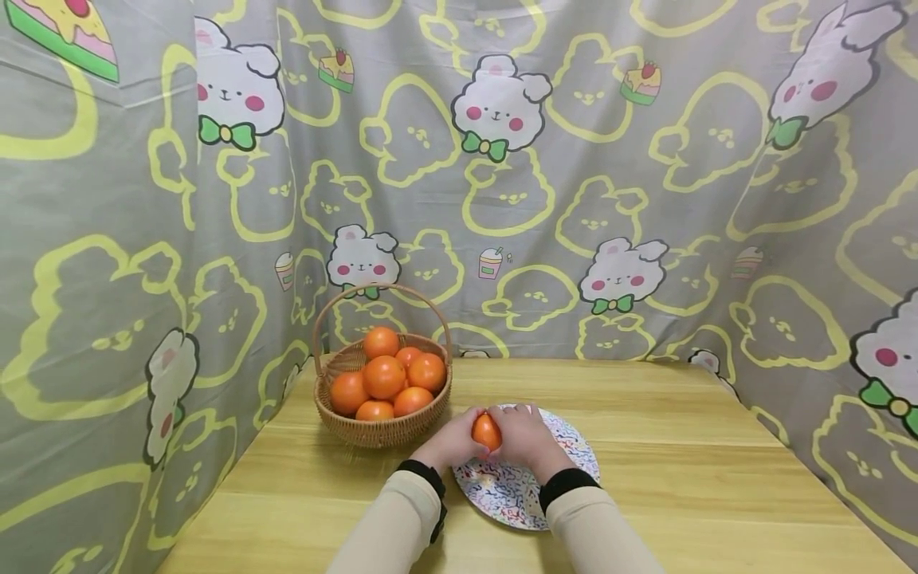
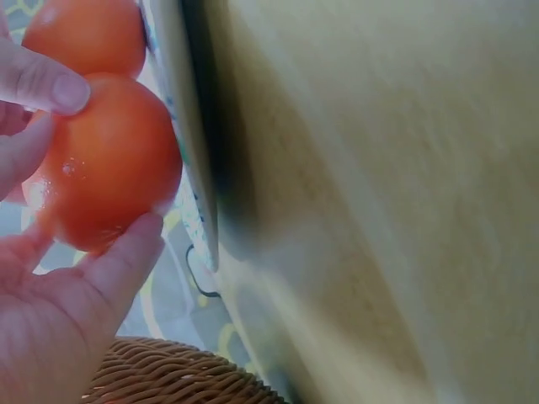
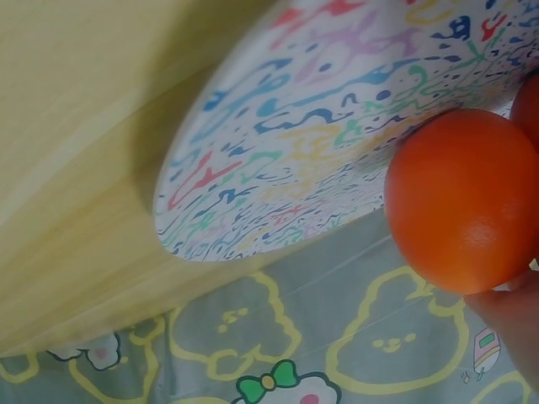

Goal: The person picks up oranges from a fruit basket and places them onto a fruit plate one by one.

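Observation:
Both hands meet over a round plate [image 1: 502,510] with a colourful squiggle pattern, and an orange [image 1: 487,430] is held between them. In the left wrist view the left hand [image 2: 67,307] grips this orange [image 2: 114,164] from one side. The right hand's thumb and another finger press on its other side. A second orange [image 3: 463,202] lies against the plate under the right hand; the head view hides it behind the right hand [image 1: 527,434]. The left hand [image 1: 452,440] is on the basket side. Whether the held orange touches the plate, I cannot tell.
To the left of the plate stands a wicker basket [image 1: 383,433] with a tall handle, filled with several oranges [image 1: 383,377]. The wooden table [image 1: 688,470] extends to the right. A patterned curtain [image 1: 502,199] closes off the back and both sides.

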{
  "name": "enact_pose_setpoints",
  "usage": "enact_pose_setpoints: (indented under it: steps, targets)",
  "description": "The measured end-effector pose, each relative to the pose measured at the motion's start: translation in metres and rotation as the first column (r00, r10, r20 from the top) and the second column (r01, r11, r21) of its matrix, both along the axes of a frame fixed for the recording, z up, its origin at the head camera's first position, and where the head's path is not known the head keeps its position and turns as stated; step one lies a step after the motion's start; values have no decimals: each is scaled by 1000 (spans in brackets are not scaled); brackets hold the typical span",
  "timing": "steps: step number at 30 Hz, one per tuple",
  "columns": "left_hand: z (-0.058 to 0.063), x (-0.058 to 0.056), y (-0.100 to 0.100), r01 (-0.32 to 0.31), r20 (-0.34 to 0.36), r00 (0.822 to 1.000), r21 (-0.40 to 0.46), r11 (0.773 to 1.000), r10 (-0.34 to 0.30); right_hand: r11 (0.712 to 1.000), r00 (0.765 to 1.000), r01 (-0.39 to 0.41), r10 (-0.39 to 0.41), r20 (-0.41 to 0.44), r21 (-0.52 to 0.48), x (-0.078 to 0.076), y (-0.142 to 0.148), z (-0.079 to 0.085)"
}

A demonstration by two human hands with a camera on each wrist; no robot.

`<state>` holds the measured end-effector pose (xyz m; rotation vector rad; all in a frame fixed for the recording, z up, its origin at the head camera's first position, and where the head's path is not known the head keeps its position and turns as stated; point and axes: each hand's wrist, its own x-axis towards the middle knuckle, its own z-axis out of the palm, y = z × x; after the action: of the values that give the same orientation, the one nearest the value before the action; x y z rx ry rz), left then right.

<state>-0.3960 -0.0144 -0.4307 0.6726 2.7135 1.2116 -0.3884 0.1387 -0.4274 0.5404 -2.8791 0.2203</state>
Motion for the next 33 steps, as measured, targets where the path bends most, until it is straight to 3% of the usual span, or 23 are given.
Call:
enact_pose_setpoints:
  steps: [7, 21, 33]
  targets:
    - [4, 1, -2, -2, 26, 1000, 18, 1000, 1, 1000, 1000, 15, -15, -19, 9, 1, 1, 3]
    - [7, 4, -6, 9, -107, 994, -66, 998, -16, 1000, 999, -4, 4, -48, 4, 4, 2, 5]
    - [10, 6, -4, -2, -105, 994, -74, 997, -6, 1000, 1000, -2, 2, -15, -26, 7, 2, 8]
